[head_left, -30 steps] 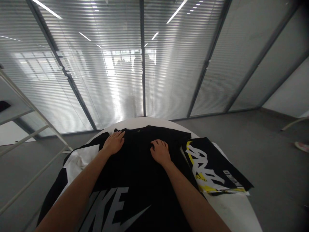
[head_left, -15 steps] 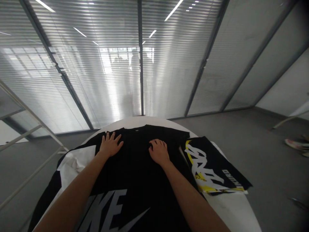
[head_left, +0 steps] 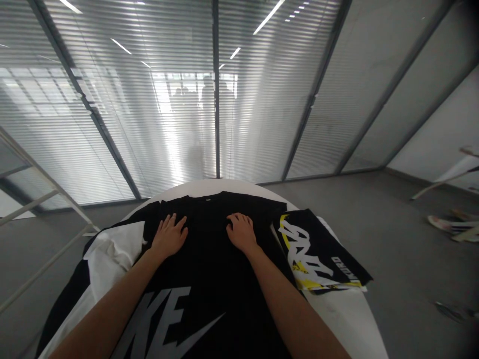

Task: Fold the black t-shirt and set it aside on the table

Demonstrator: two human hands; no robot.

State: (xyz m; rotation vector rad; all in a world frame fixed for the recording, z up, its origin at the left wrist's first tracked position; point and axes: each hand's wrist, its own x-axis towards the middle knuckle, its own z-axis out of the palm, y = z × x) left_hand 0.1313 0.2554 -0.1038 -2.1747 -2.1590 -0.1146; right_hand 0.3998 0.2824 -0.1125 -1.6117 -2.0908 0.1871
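Observation:
A black T-shirt (head_left: 209, 259) with large grey lettering and a swoosh lies spread over a round white table (head_left: 348, 319), its collar at the far side. My left hand (head_left: 169, 236) rests flat on the shirt's upper left, fingers stretched out. On the upper right of the shirt lies my right hand (head_left: 241, 232), palm down, its fingers slightly curved and thumb apart; no cloth shows gripped in it. Left of my left forearm is a crumpled white cloth (head_left: 116, 252), with more black cloth around it.
Right of the shirt lies a folded black garment (head_left: 322, 249) with white and yellow print. A white metal frame (head_left: 45, 197) stands on the left. Blinds behind glass panels (head_left: 258, 124) rise beyond the table. Shoes (head_left: 445, 224) are on the floor at right.
Both hands stay on the shirt; the left has slid slightly toward me and its fingers are closer together. The whole view has shifted a little.

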